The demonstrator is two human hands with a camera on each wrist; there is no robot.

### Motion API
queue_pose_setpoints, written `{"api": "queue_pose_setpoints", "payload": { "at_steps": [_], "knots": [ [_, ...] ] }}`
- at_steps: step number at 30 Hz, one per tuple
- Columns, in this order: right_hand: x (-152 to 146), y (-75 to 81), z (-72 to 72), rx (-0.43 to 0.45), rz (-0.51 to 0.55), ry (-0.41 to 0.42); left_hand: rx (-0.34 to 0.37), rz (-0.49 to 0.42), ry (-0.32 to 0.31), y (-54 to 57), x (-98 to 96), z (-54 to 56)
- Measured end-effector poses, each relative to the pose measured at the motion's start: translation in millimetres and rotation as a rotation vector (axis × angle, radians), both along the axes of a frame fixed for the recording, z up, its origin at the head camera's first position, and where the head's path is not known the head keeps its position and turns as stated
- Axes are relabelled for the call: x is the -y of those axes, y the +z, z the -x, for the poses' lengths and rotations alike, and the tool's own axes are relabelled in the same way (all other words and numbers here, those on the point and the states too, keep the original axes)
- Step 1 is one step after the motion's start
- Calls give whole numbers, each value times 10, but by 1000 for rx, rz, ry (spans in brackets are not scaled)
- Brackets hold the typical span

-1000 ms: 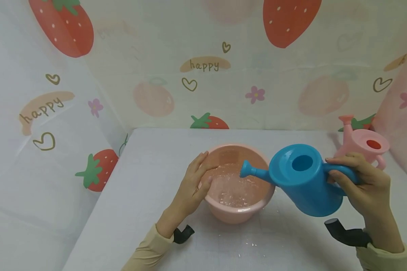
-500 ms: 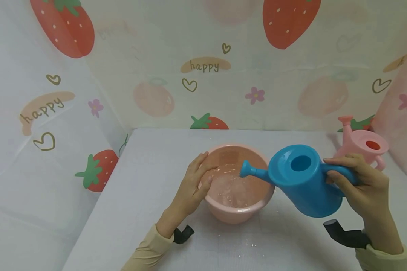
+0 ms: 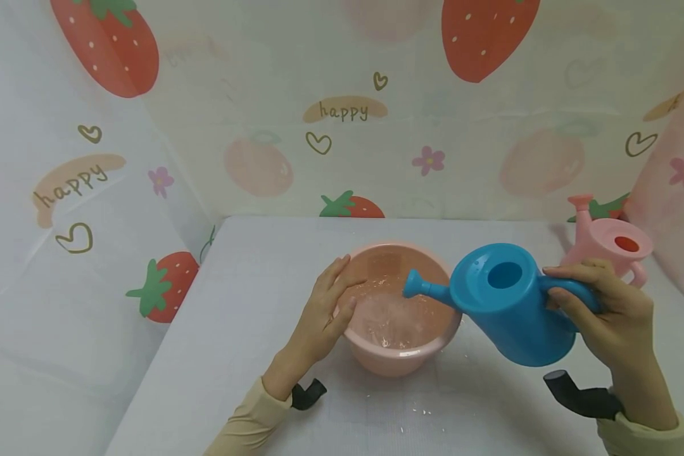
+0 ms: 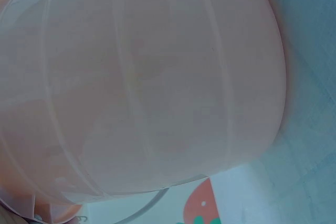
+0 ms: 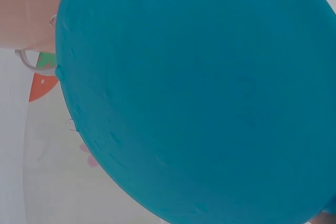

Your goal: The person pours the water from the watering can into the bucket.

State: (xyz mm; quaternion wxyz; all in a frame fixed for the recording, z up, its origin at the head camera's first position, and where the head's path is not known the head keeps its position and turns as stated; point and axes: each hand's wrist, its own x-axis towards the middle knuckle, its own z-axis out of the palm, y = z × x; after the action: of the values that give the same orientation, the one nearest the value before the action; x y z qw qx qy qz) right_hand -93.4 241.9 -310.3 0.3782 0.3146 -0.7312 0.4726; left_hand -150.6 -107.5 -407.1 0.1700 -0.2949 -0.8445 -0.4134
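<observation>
In the head view a pink basin (image 3: pixel 396 364) stands on the table, with rippling, bubbly water (image 3: pixel 390 316) inside. My left hand (image 3: pixel 318 310) holds its left rim, thumb and fingers reaching over the edge. My right hand (image 3: pixel 618 304) grips the handle of a blue watering can (image 3: pixel 515 316), fingers wrapped round it. The can is tipped left, its spout over the basin's water. Its wet underside (image 5: pixel 199 98) fills most of the right wrist view, with drops on it. The left wrist view is mostly basin wall (image 4: pixel 147 87).
A pink watering can (image 3: pixel 607 244) stands at the back right, behind my right hand. Water drops (image 3: pixel 422 411) lie on the white table (image 3: pixel 234 285) in front of the basin. A strawberry-printed sheet (image 3: pixel 348 158) hangs behind and along the sides.
The ripples and bubbles in the basin's water have shifted. The blue watering can and my right hand have moved very slightly left; my left hand stays on the rim.
</observation>
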Motion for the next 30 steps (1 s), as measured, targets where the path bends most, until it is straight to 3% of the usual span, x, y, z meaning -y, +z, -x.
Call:
{"api": "queue_pose_setpoints", "payload": {
  "at_steps": [30],
  "knots": [
    [11,8,24,-20,15,23,1,1,-5,3,4,-2]
  ]
}}
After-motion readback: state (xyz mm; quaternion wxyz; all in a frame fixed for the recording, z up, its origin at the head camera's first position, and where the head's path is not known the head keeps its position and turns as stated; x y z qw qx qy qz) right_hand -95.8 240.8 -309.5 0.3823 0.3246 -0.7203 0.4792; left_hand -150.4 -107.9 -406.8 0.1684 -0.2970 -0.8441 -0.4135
